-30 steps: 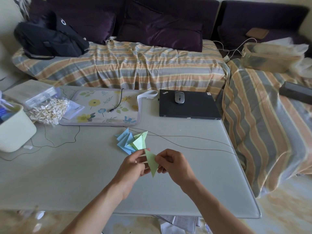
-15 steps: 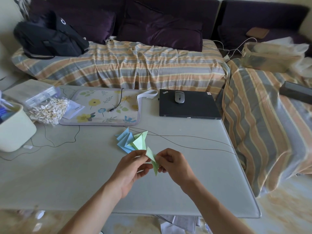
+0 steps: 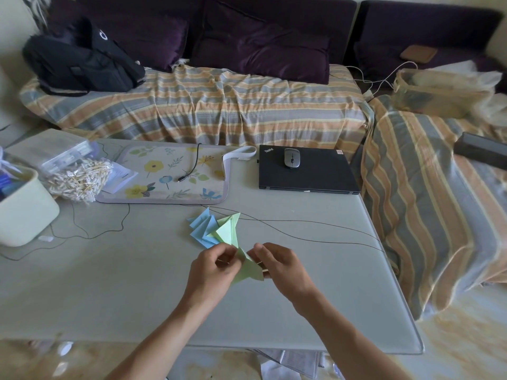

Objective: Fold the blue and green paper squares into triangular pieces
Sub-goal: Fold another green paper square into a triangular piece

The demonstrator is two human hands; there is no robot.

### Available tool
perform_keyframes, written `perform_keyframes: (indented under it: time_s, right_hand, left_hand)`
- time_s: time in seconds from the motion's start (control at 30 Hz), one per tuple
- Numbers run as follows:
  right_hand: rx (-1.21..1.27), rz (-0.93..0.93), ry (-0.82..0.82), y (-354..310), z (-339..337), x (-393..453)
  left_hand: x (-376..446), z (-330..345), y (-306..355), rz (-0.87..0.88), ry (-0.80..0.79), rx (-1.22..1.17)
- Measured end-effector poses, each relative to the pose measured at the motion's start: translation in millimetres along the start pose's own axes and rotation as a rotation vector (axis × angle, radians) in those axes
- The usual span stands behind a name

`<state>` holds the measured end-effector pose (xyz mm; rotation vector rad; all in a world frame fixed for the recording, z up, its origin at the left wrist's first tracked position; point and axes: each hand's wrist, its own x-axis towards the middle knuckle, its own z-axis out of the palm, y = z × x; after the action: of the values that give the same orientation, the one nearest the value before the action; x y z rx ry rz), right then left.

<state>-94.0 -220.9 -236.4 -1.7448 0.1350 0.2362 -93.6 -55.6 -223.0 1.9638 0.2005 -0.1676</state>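
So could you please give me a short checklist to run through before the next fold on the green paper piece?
1. Both hands hold the piece: left hand and right hand both pinch the light green folded paper piece: ok.
2. Piece lifted off the pale grey table: cannot tell.
3. Edges aligned for the crease: partly hidden by fingers: cannot tell.
4. Pile of folded blue and green paper triangles lies apart from the held piece: ok.
5. Thin black cable away from the hands: ok.

Green paper [image 3: 248,267], orange-grey striped cover [image 3: 219,105]
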Motion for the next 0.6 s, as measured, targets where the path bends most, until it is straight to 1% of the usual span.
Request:
perform_keyframes:
  time_s: [0.13,0.2,0.3,0.37,0.47,0.6]
  right_hand:
    - [-0.037,-0.009,-0.048,0.6,0.4,-1.6]
    - [-0.059,-0.016,-0.037,0.6,0.0,-0.9]
    - [-0.044,-0.021,-0.012,2.1,-0.6,0.3]
    - [-0.047,-0.026,-0.008,3.0,-0.9,0.8]
    - [-0.051,-0.024,-0.02,4.0,1.0,1.0]
    - [-0.019,0.006,-0.076,1.7,1.9,-0.7]
  left_hand:
    - [2.1,-0.7,-1.7,0.009,0.017,0.045]
    - [2.7,-0.6,-3.9,0.037,0.025,0.061]
    - [4.1,-2.1,-8.2,0.115,0.099,0.093]
    - [4.8,-3.4,-8.9,0.148,0.102,0.13]
    - [3.6,-2.9,-6.9,0.097,0.051,0.11]
    - [3.5,-1.3,-5.8,0.058,0.067,0.057]
